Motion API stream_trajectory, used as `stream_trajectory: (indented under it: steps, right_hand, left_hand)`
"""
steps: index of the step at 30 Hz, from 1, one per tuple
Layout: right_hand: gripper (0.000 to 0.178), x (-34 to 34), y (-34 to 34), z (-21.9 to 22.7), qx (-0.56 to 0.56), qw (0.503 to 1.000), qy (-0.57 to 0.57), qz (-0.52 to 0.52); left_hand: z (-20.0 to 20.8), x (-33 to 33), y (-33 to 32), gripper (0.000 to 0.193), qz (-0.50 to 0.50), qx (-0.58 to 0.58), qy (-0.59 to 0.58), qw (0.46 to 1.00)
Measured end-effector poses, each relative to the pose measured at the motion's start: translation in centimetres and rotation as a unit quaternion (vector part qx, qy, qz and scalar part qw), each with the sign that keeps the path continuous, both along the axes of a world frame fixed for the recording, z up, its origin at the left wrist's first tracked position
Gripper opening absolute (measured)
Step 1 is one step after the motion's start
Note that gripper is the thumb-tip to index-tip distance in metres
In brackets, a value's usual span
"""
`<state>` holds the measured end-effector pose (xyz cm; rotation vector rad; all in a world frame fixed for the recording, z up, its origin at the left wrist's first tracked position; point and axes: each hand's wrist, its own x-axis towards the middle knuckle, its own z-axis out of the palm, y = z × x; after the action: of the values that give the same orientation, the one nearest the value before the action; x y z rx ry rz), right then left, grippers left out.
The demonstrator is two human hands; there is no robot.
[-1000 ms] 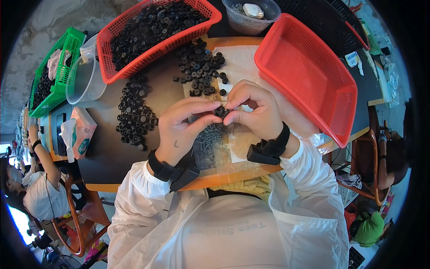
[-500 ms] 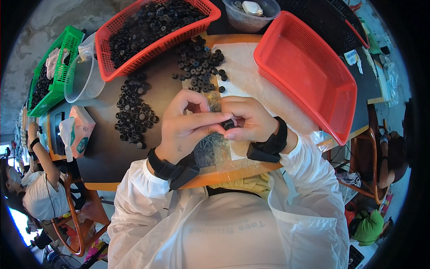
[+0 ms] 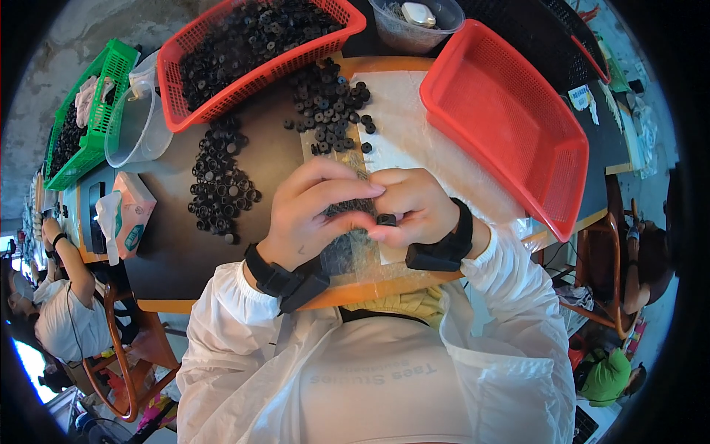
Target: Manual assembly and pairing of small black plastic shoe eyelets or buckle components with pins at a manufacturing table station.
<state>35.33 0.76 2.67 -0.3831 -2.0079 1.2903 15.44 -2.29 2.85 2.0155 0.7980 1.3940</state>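
My right hand (image 3: 416,207) is closed, with a small black plastic cap (image 3: 386,220) gripped between its thumb and curled fingers. My left hand (image 3: 314,203) presses its fingertips against the right hand beside that cap; what they pinch, if anything, is hidden. Under both hands, thin silver pins (image 3: 342,251) lie on a clear plastic sheet. Just beyond my fingers is a pile of black discs with centre holes (image 3: 329,107). Left of my left hand, hollow black caps (image 3: 222,189) are heaped on the dark table (image 3: 166,255).
A red basket (image 3: 255,85) full of black discs stands behind; another red basket (image 3: 503,118) sits at right. A clear tub (image 3: 140,129), green basket (image 3: 89,140) and tissue box (image 3: 135,211) are at left. A round tub (image 3: 418,33) stands far back. Other people sit on both sides.
The black cap has turned and sits lower in my right hand's fingers. My left fingers have bent and shifted slightly; both hands stay together in the same place.
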Motion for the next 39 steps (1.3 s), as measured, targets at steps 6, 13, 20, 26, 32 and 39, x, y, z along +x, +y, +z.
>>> stream_trajectory:
  steps: [6, 13, 20, 26, 32, 39]
  right_hand:
    - [0.039, 0.5, 0.4, 0.7, 0.034, 0.998, -0.025, -0.042]
    - [0.019, 1.9, 0.3, 5.2, 0.391, 0.843, -0.131, -0.345]
    - [0.032, 4.6, 2.1, 6.7, 0.412, 0.64, -0.268, -0.59]
    - [0.029, 0.6, 1.1, 4.1, 0.343, 0.838, -0.219, -0.364]
    - [0.021, 0.0, 3.2, 0.6, 0.233, 0.886, -0.306, -0.258]
    - [0.019, 0.1, 3.9, 0.1, 0.192, 0.915, -0.281, -0.215]
  left_hand:
    - [0.0, -0.2, 0.1, 0.042, 0.006, 0.002, 0.021, 1.0]
    - [1.2, -2.6, 1.6, 0.014, 0.257, 0.043, 0.103, 0.96]
    - [0.8, -6.1, 3.3, 0.024, 0.437, 0.043, 0.285, 0.852]
    - [0.5, -5.8, 3.3, 0.026, 0.348, 0.06, 0.301, 0.886]
    - [0.9, -5.0, 3.0, 0.018, 0.13, -0.008, 0.291, 0.948]
    - [0.2, -4.9, 2.7, 0.013, 0.109, -0.003, 0.329, 0.938]
